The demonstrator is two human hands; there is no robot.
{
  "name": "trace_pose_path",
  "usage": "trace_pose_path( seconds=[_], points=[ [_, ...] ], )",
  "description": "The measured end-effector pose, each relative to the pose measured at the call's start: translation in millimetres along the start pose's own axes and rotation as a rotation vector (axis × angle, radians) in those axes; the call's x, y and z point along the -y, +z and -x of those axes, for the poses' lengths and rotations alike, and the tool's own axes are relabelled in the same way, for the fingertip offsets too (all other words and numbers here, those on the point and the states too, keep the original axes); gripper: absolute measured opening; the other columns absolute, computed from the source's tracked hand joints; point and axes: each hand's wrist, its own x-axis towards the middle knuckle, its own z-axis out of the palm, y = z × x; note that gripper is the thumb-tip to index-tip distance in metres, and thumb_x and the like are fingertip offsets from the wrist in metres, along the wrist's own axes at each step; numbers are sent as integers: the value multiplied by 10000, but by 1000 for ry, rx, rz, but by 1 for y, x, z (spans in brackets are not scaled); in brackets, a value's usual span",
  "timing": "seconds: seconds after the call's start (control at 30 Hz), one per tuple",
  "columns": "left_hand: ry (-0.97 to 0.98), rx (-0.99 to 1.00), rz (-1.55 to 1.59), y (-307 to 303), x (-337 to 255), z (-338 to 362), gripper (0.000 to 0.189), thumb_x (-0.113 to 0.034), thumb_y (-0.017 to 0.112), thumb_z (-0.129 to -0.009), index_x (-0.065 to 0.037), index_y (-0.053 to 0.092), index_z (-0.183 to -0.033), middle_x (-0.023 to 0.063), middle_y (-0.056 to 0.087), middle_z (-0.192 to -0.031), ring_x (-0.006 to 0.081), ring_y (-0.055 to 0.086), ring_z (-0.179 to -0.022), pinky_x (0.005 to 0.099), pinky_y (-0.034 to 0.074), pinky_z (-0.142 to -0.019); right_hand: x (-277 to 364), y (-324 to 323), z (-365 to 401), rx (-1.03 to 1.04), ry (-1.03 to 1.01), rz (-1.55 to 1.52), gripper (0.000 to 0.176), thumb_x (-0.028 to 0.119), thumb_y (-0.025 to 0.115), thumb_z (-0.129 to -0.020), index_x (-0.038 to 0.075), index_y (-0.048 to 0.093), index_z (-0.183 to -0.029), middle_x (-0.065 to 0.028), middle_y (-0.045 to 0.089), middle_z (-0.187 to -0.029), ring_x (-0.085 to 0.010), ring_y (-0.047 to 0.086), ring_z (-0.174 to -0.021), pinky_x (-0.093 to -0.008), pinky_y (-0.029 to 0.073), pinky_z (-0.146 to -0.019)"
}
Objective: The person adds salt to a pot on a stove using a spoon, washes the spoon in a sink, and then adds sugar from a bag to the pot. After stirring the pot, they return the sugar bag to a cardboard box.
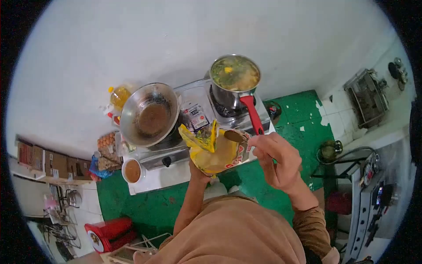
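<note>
My left hand (198, 173) holds a yellow packet (210, 159) from below, its top torn open and folded back. Pinched in my right hand (278, 158) is a spoon (234, 136), its dark bowl over the right side of the packet's opening. Behind my right hand, a steel pot (235, 77) of soup with green leaves stands on the stove's right burner, its red handle (252, 113) pointing toward me. A wok (151, 115) with a brownish bottom sits on the left burner. Small sachets (195, 116) lie between wok and pot.
A white cup (132, 170) of brown liquid stands at the counter's front left. Behind it are a tray of eggs (107, 144) and an oil bottle (119, 96). A red container (110, 234) stands at lower left. A gas cylinder (329, 150) is at right.
</note>
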Motion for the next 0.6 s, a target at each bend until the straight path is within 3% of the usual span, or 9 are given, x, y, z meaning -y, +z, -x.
trace_pose_path(
  seconds=[0.07,0.2,0.27,0.3,0.4,0.47,0.6],
  points=[
    [11,-94,-9,-7,-5,-4,534,-474,368,-885,-119,405,-1282,107,486,-1253,299,504,-1112,481,411,-936,-9,7,-5,-39,-33,-29,247,7,579,-796,-15,544,-1039,-155,615,-905,-296,604,-746,-345,496,-626],
    [32,-92,-33,2,-21,-10,554,-502,364,-879,-124,404,-1282,106,486,-1255,294,502,-1117,480,410,-936,-22,26,-17,-125,43,-144,210,43,540,-848,-9,535,-1052,-159,611,-893,-279,602,-706,-345,494,-618],
    [16,-16,51,2,-29,-13,564,-511,376,-873,-118,406,-1276,105,496,-1240,292,509,-1109,475,415,-932,-24,32,-24,-157,241,-250,184,78,493,-895,1,527,-1059,-149,611,-882,-211,601,-661,-319,487,-593],
    [14,-16,43,4,-33,-15,564,-511,376,-873,-118,406,-1276,105,496,-1240,292,509,-1109,475,415,-932,-25,35,-26,-164,242,-253,184,78,493,-895,1,527,-1059,-149,611,-882,-211,601,-661,-319,487,-593],
    [35,-28,0,1,-45,-22,569,-511,389,-871,-111,405,-1275,105,504,-1230,286,518,-1098,466,425,-924,-28,46,-34,-192,440,-430,187,125,458,-927,17,503,-1072,-88,612,-805,-91,566,-637,-232,463,-548],
    [-39,-39,66,-24,-52,-29,565,-498,414,-868,-106,402,-1275,105,503,-1230,283,518,-1099,459,433,-918,-34,57,-36,-221,483,-512,184,132,447,-932,16,495,-1067,-81,611,-793,-86,560,-629,-225,458,-536],
    [-5,-118,41,-34,-55,-36,557,-481,433,-867,-108,397,-1279,106,500,-1233,283,510,-1108,452,438,-914,-47,73,-38,-282,506,-635,172,147,422,-943,22,470,-1051,-76,610,-791,-85,547,-600,-213,443,-500]
  ],
)
